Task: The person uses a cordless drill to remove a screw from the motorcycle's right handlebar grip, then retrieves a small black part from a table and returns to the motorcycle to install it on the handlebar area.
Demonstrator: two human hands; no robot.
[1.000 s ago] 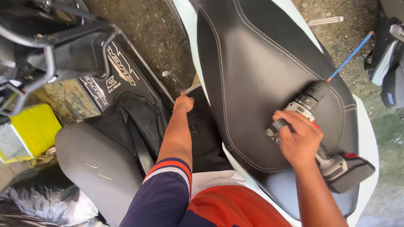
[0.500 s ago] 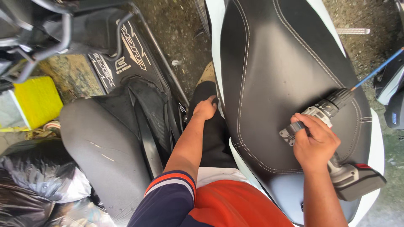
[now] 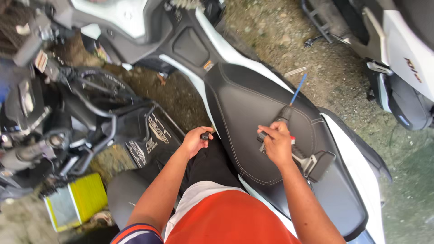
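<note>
My right hand (image 3: 276, 144) rests on a grey and black power tool (image 3: 294, 151) lying on the black seat (image 3: 253, 104) of a white scooter. A thin blue hose (image 3: 298, 90) runs from the tool's far end. My left hand (image 3: 195, 140) is closed around a small dark part (image 3: 205, 135) at the seat's left edge, over my dark trousers. My orange shirt fills the bottom middle.
A second black seat (image 3: 122, 194) and a partly stripped motorbike (image 3: 68, 117) stand at the left. A yellow and white box (image 3: 74, 201) lies on the ground at lower left. Another white scooter (image 3: 402, 54) is at the upper right on gravel ground (image 3: 334, 77).
The view has pulled back and up, showing more of the scooter. My left hand has lifted to the seat's edge and now grips a small dark part. My right hand stays on the tool.
</note>
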